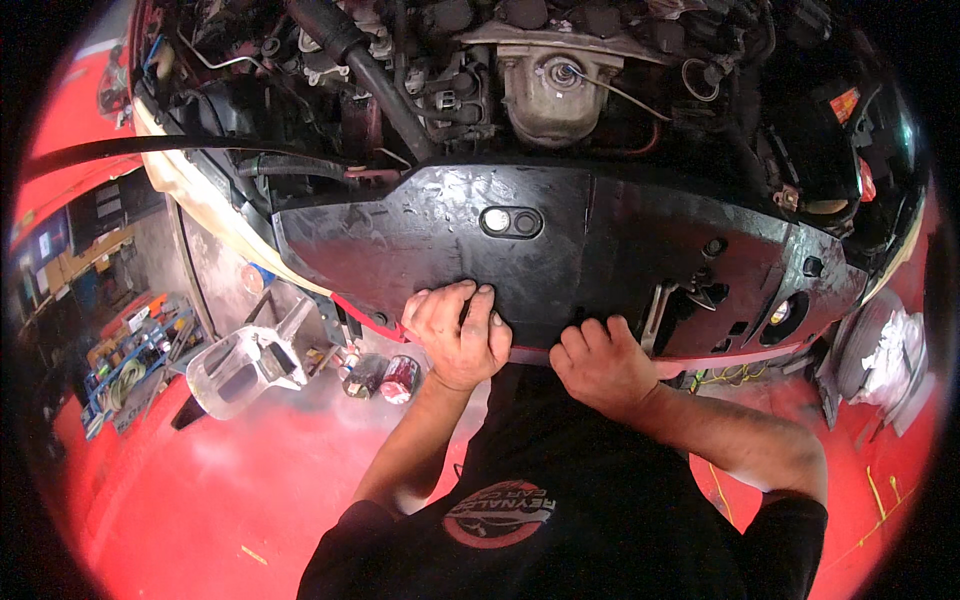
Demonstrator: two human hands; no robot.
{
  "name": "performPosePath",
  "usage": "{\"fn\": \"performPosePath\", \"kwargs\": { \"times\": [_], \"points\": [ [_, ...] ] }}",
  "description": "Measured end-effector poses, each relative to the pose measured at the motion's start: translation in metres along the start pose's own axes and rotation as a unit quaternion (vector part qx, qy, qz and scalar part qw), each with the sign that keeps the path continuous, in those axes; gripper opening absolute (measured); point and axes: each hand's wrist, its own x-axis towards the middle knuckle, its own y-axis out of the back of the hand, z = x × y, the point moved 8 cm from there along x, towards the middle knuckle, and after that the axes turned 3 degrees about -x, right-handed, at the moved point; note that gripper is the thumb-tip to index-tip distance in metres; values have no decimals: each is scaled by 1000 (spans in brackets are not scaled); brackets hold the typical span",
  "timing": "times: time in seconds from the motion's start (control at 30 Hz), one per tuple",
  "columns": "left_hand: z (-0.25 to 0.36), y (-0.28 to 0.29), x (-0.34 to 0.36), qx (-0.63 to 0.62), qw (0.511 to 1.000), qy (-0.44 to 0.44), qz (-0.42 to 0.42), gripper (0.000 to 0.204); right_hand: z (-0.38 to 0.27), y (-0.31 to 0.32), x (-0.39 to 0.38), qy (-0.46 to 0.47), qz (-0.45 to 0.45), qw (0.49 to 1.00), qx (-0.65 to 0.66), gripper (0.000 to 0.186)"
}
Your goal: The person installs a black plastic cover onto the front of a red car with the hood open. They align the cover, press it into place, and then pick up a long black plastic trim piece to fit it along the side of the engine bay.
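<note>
1. The black plastic cover [630, 235] stretches across the middle of the frame, along the front of the open engine bay.
2. The left hand [455, 335] is at the cover's lower edge, just left of the frame's centre. Its fingers are bent, with the fingertips against the black plastic.
3. The right hand [603, 362] is at the same edge, right of centre, with its fingers curled in and the knuckles up near the plastic. I cannot tell whether either hand grips the edge or only presses on it, as the undersides are hidden.
4. An oval recess [511, 222] with two round parts sits in the cover's upper middle, above the hands.
5. A metal lever [655, 315] stands just beside the right hand, in the cover's right half.
6. Across the top of the frame are engine parts, among them a thick black pipe [395, 110] at upper left of centre and a dull metal housing [557, 95] near the top middle.
7. A thin black strip [200, 146] crosses the upper left.
8. At the left are a whitish plastic chair [235, 365] and, nearer the left hand, a red can [400, 378].
9. The red floor [230, 490] fills the lower left; the person's black shirt [620, 490] takes up the bottom middle.
</note>
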Motion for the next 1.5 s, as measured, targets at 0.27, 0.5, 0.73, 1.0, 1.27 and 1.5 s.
{"fn": "performPosePath", "kwargs": {
  "times": [0.27,0.5,0.73,1.0,1.27,1.5],
  "points": [
    [-2,3,-1,-22,1000,15,15,33,-2,3,-3,-28,-13,999,-24,11],
    [-7,6,-3,-64,996,31,56,33,14,17,-25,-218,-18,975,-27,19],
    [-12,4,-7,-79,995,15,52,28,-16,-2,-51,-313,26,946,-78,42],
    [5,12,-3,-31,993,-61,98,28,-13,-15,-69,-392,120,912,22,35],
    [12,10,-4,9,994,-64,91,29,11,-32,-77,-477,176,838,200,26],
    [68,13,-5,32,999,2,-21,32,8,-20,-102,-379,186,847,322,38]
  ]
}}
